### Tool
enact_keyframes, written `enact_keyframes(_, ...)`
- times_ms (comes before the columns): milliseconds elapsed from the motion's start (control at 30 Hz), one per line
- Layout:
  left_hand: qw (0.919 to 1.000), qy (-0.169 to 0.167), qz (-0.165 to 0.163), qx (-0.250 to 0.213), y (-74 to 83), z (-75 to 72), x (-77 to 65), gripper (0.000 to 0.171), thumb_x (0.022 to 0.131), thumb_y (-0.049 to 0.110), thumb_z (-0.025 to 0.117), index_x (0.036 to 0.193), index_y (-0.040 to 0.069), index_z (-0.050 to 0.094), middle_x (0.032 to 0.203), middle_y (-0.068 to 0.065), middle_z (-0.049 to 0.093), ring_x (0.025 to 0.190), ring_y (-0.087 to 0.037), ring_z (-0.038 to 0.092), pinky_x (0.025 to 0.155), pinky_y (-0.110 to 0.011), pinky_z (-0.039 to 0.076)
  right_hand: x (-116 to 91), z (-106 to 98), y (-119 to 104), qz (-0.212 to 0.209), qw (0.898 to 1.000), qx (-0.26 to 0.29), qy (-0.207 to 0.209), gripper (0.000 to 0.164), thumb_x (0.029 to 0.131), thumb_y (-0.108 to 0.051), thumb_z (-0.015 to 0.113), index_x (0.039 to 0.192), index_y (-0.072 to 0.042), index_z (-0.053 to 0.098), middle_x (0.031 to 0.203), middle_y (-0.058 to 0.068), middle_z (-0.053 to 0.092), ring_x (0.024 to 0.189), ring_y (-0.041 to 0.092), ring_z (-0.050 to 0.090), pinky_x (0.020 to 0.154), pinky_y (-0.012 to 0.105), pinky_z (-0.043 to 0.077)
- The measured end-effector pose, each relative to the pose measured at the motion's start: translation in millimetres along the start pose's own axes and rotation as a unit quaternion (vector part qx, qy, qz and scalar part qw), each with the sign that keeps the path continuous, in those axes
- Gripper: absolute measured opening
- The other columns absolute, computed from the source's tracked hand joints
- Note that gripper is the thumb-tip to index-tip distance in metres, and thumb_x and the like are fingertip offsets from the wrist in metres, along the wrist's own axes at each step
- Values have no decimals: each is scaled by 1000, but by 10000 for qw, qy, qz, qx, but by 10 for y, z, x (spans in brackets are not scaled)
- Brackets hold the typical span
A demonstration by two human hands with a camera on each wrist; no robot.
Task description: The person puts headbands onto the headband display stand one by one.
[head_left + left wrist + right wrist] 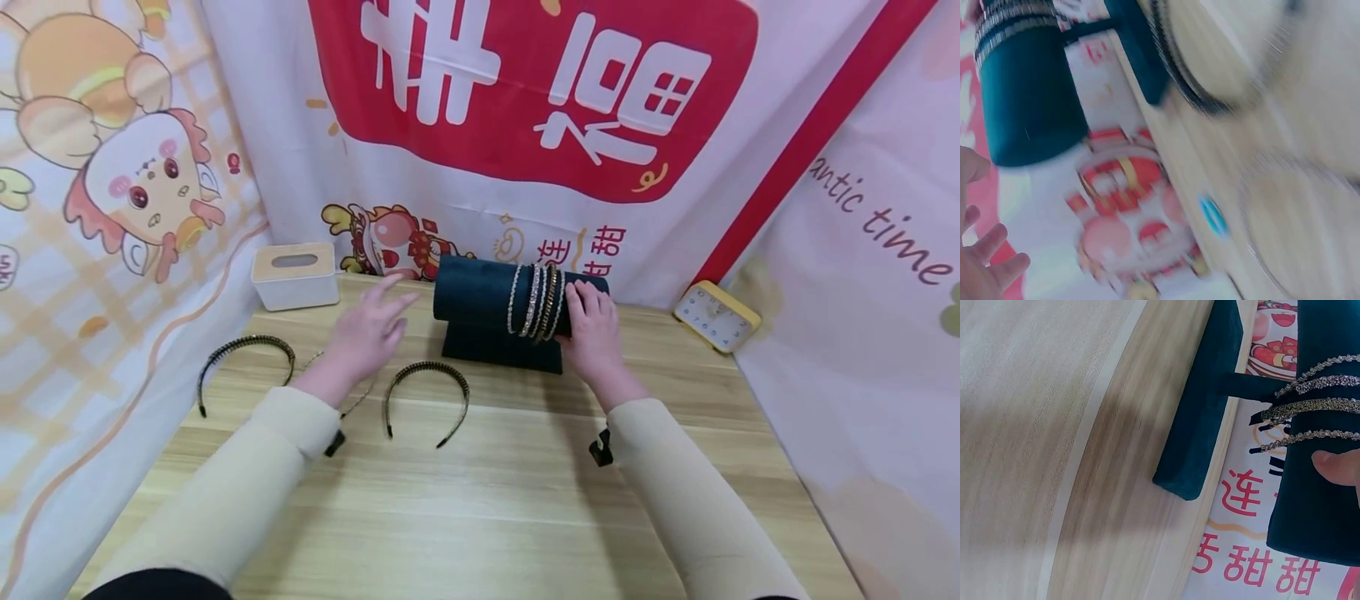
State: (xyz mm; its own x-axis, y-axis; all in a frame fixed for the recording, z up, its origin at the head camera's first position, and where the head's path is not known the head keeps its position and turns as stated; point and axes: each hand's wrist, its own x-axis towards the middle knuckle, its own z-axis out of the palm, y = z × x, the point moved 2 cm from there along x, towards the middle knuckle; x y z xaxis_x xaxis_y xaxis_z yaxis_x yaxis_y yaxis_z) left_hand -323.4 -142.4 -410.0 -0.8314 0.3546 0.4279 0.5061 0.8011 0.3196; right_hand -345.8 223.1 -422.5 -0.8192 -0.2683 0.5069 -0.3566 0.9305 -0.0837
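head, display stand (476,292): near the table's (525,500) back edge, right end gripped by the right hand (592,325), headbands (534,300) just beside those fingers
head, left hand (367,329): fingers spread, just short of the stand
left wrist, blue object (1214,217): at the back edge (too blurred to name, unseen from the head)
right wrist, thumb (1338,469): on the stand; headbands' dark tips visible only here

From my head, one camera looks forward and down at the dark stand (474,292), farthest off, taking it in whole with the wall cloth (525,133) behind. My left wrist's view, turned sideways, looks from near the stand's left end; my right wrist's, also turned, sits close by its right end. Both wrist views share the stand's banded middle.
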Motion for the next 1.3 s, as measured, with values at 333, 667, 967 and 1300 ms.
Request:
enact_keyframes(333, 9840, -524, -1653, 407, -1018, -447, -619, 44, 96, 14, 53, 137, 2, 54, 146, -27, 35, 126, -53, 36, 91, -70, 37, -43, -47, 69, 129, 9998, 117, -50, 89, 74, -14, 87, 149, -9, 41, 148, 19, 34, 133, 42, 31, 111, 55, 22)
enact_keyframes(667, 9537, -1475, -2622, 9, -1671, -412, -1067, 62, 91, 16, 55, 143, -14, 37, 134, -43, 33, 118, -63, 34, 98, -72, 26, -63, -52, 115, 172, 9998, 67, -16, 88, 76, -17, 86, 151, -13, 40, 143, 21, 33, 132, 42, 31, 111, 56, 23)
enact_keyframes(967, 9478, -742, -3056, 524, -1950, -275, -1331, 59, 88, 6, 46, 142, -15, 33, 121, -45, 34, 109, -61, 36, 97, -70, 29, -14, -42, 5, 201, 9990, -235, -336, 87, 80, -23, 85, 153, -14, 37, 145, 21, 32, 131, 42, 32, 109, 56, 25)
enact_keyframes(1300, 9225, -1323, -3601, 413, -2050, -396, -1433, 57, 76, -1, 54, 129, -17, 40, 107, -42, 49, 95, -58, 51, 74, -66, 45, -13, -35, -12, 155, 9997, -124, -168, 88, 77, -20, 86, 151, -13, 39, 144, 21, 34, 130, 42, 34, 108, 56, 25)
